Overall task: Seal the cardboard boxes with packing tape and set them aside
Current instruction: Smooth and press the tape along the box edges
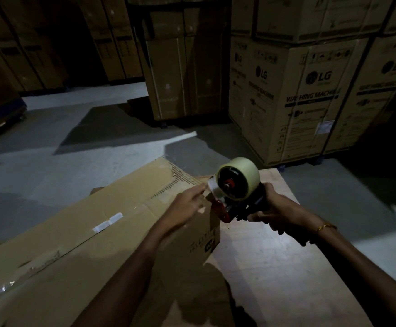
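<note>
Both forearms reach forward, bare; left hand extended, fingers mostly straight, fingertips pinching the loose tape end just left of the right hand; right hand curled tight round the tape dispenser handle, knuckles up; thin gold bracelet on right wrist.

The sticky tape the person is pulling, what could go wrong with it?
The left hand pinches the loose tape end near the box corner; it might fold and stick to itself or the fingers. The right hand grips the tape dispenser, whose cutting edge sits close to the left fingers, so a slip could nick them. The light is dim, so the strip may miss the box's middle seam.
</note>
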Demonstrator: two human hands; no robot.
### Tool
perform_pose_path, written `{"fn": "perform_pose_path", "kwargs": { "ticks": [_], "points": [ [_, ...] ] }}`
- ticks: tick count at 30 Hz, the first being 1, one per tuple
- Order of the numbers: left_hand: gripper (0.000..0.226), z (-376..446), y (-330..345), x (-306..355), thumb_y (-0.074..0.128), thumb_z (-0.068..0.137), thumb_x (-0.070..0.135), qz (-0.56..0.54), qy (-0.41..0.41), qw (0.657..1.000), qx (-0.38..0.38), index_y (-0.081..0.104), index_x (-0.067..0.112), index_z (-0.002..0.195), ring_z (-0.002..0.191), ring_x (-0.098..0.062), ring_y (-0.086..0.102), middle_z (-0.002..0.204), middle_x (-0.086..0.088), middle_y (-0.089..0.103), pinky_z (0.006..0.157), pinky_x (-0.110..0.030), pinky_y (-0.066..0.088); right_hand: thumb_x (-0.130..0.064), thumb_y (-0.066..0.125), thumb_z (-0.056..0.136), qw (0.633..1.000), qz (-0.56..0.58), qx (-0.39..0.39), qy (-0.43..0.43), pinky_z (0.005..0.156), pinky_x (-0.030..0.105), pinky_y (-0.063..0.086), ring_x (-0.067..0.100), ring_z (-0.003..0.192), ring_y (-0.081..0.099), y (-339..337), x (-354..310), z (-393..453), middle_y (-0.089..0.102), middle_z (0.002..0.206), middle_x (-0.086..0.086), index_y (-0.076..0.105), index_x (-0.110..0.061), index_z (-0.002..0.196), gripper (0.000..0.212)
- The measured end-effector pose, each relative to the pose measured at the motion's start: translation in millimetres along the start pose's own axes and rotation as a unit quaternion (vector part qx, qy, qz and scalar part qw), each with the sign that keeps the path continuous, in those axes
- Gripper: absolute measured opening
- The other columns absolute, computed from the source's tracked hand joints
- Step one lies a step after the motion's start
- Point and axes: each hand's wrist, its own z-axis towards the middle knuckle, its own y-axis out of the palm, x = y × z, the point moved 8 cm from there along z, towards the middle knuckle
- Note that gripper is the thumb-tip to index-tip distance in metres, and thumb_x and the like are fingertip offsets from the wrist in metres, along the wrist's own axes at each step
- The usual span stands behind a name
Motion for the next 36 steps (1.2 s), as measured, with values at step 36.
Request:
{"fn": "perform_pose_path", "kwargs": {
  "ticks": [36],
  "points": [
    [0.065, 63, -1, 56, 0.076, 0.085, 0.046, -0.038, -0.045, 0.994, -0.087, 0.043, 0.026, 0.138, 0.104, -0.024, 0.06, 0.125, -0.006, 0.052, 0.08, -0.037, 0.059, -0.027, 0.062, 0.1, 0.977, -0.197, 0.074, 0.041, 0.044, 0.028, 0.044, 0.017, 0.058, 0.055, 2, -43, -12, 0.059, 0.083, 0.007, 0.028, -0.013, 0.128, 0.046]
  ]
}}
